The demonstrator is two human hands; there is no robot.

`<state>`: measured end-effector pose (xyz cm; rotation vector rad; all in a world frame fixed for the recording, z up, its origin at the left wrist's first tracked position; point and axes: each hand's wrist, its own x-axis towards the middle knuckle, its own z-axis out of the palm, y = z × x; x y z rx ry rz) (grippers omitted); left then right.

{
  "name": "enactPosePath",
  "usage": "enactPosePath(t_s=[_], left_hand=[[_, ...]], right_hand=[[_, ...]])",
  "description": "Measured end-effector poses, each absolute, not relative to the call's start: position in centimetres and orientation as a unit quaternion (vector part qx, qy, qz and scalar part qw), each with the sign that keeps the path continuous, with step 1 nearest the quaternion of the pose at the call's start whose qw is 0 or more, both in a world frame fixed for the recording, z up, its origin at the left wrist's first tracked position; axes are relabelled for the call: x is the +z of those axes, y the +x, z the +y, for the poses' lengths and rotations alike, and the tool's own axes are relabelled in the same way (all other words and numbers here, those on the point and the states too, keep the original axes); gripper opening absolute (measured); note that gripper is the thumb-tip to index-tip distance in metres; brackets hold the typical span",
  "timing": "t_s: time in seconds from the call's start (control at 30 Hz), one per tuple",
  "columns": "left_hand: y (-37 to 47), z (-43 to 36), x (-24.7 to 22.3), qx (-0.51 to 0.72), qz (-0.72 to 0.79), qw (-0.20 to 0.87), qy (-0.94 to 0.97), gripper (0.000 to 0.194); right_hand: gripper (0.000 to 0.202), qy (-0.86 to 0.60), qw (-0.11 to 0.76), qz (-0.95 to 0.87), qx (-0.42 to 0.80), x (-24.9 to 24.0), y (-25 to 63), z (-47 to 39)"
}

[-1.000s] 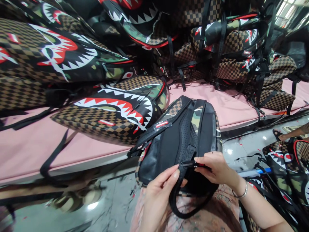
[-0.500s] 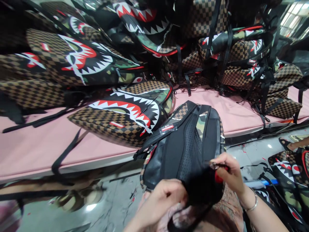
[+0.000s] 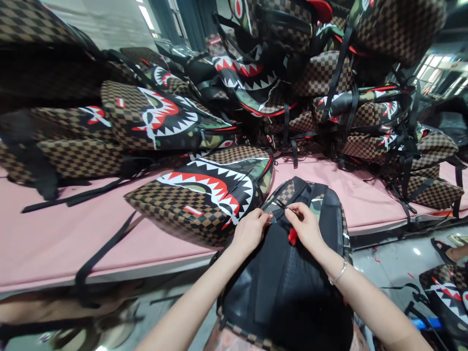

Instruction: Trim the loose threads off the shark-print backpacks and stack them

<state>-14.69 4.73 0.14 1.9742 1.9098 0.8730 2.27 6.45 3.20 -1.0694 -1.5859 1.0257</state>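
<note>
- Black padded backpack with brown-checked edging is lying at five o'clock, back panel up; its far end is overlapping the flat pink table top, its near end is reaching over pink patterned clothing;
- it is looking light and soft, probably giving under pressure; the smooth black side panels may be slippery, so the flat black fabric shoulder strap and the firmer edges are seeming the better holds;
- the left hand is pinching that strap beside a small red label in clear wrapping, fingertips together;
- the right hand is closing its fingers on a small dark-and-red object; its exact kind is staying unclear;
- at ten o'clock from the backpack, a brown-checked backpack with a printed shark mouth is crowding that side; contact is being hidden by the left hand;
- at nine o'clock, a loose black webbing strap is hanging over the table edge, a possible snag;
- from ten to one o'clock, piled checked and camouflage backpacks are filling the far side
</note>
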Motion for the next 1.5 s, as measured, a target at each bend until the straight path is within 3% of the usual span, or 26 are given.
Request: enactPosePath(t_s=[0.33,0.57,0.9,1.1,1.2,1.33,1.43,1.5], left_hand=[[-16.2,3.9,-1.2,0.4,0.68,0.198,0.581,0.02],[-16.1,4.1,-0.9,0.427,0.668,0.239,0.561,0.018],[-16.1,4.2,-1.2,0.428,0.671,0.228,0.561,0.018],[-15.7,4.3,-1.3,0.473,0.677,0.221,0.519,0.015],[-15.8,4.0,-0.6,0.552,0.661,0.257,0.44,0.012],[-16.7,2.3,1.2,0.66,0.512,0.406,0.371,0.024],[-17.8,1.1,2.3,0.612,0.419,0.505,0.442,0.044],[-18.4,1.4,2.3,0.551,0.465,0.466,0.513,0.033]], right_hand=[[0.006,-0.414,0.326,-0.839,0.134,-1.5,2.0,7.9],[0.005,-0.363,0.294,-0.873,0.138,-1.7,1.3,9.3],[0.018,-0.261,0.259,-0.924,0.107,-1.3,0.2,11.2],[0.02,-0.275,0.248,-0.924,0.097,-1.8,-0.4,10.8],[0.018,-0.305,0.273,-0.9,0.147,-1.7,-0.5,10.1],[0.016,-0.425,0.382,-0.746,0.342,-1.1,0.3,9.2],[0.026,-0.496,0.399,-0.592,0.495,-1.0,1.6,8.4],[0.031,-0.511,0.384,-0.536,0.551,-1.5,2.3,7.7]])
